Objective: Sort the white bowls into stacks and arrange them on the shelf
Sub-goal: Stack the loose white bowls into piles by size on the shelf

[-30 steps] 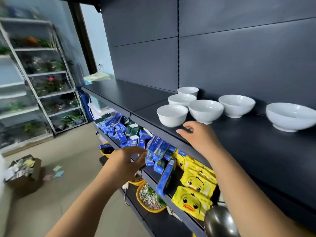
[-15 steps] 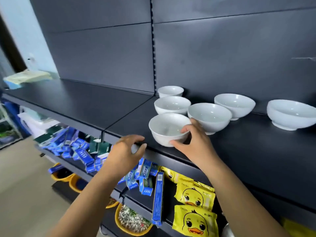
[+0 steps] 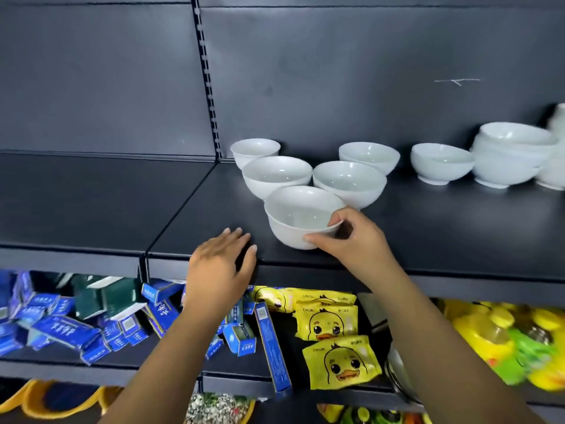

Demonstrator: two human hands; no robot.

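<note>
Several white bowls stand on the dark shelf point(image 3: 428, 240). My right hand point(image 3: 351, 240) grips the nearest bowl point(image 3: 293, 221) at its right rim, fingers over the edge and thumb on the outer wall. Behind it sit a bowl on the left point(image 3: 275, 175), one on the right point(image 3: 348, 182), a small bowl point(image 3: 255, 149) at the back and another point(image 3: 368, 156) further right. A single bowl point(image 3: 440, 162) and a stack of larger bowls point(image 3: 510, 154) stand at the far right. My left hand point(image 3: 223, 264) hovers over the shelf's front edge, fingers relaxed, holding nothing.
The left shelf section point(image 3: 91, 203) is bare. On the lower shelf lie blue boxes point(image 3: 67, 328), green boxes point(image 3: 104, 296) and yellow duck packets point(image 3: 333, 322). Yellow and green items point(image 3: 501, 341) sit at the lower right. A slotted upright point(image 3: 208, 78) divides the back wall.
The view has swung right and closer to the shelf. My right hand went from touching the nearest bowl to gripping its rim. My left hand rose to the shelf edge.
</note>
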